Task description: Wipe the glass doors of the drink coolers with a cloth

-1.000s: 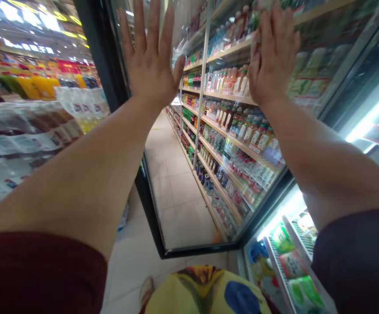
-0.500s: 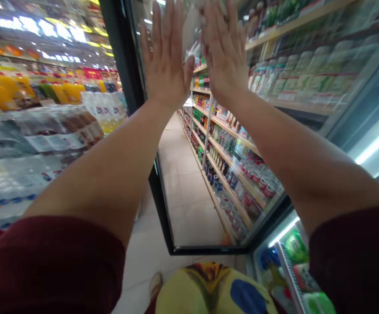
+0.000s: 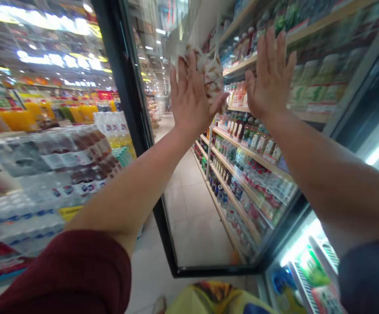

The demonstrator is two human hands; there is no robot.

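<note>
A crumpled, mottled white-and-brown cloth (image 3: 213, 76) is up against the glass door (image 3: 192, 235), which stands open in a black frame. My left hand (image 3: 191, 98) lies over the cloth's left part with its fingers stretched and its thumb out along the lower edge, and appears to hold it to the glass. Under the palm, the cloth is hidden. To the right, apart from the cloth, my right hand (image 3: 271, 78) is raised flat at the pane. Its fingers point up, the thumb stands away, and nothing shows in it.
Shelves of bottles (image 3: 251, 183) show in the glass. A lit cooler (image 3: 307, 270) with packaged goods is at the lower right. Stacked bottle packs (image 3: 55, 174) stand on the left beside the tiled floor (image 3: 150, 257). A yellow garment (image 3: 209, 301) shows below me.
My hands have moved apart, the right one farther right and lower, the left one right and lower. The cloth between them has come into sight. The view has tilted up slightly.
</note>
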